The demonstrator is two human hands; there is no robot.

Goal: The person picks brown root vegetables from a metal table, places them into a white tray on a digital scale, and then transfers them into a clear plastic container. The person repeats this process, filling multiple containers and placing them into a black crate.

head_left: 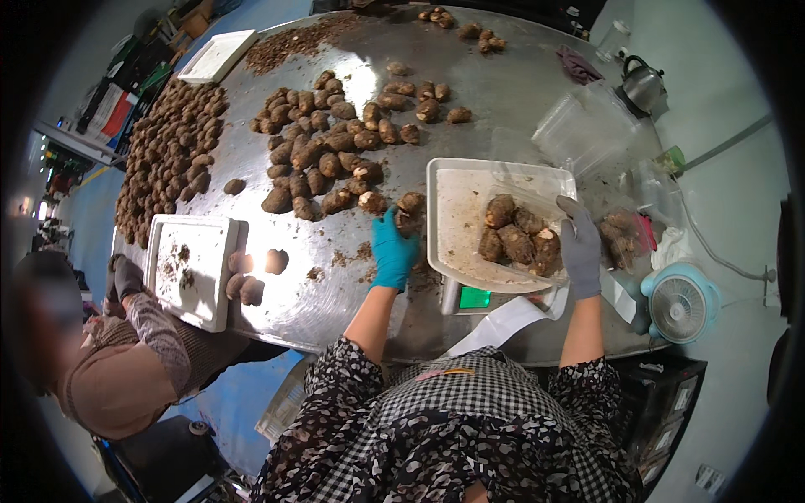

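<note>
My left hand (396, 254), in a teal glove, is closed around a brown, rough-skinned taro (411, 202), just left of a white tray (444, 170). The tray rests on a scale with a lit green display (475, 298). Inside it, several taros (516, 237) with pale cut ends lie in what looks like a clear plastic bag (537, 182). My right hand (580, 250), in a grey glove, has its fingers at the bag's edge by the tray's right side. Its grip appears closed on the plastic, though the fingertips are partly hard to make out.
Loose taros (319, 142) cover the middle of the metal table, with a larger pile (168, 159) at left. A co-worker's gloved hands (124, 278) are beside another white tray (189, 289). To the right are a kettle (643, 86), a bagged portion (619, 237) and a blue fan (679, 306).
</note>
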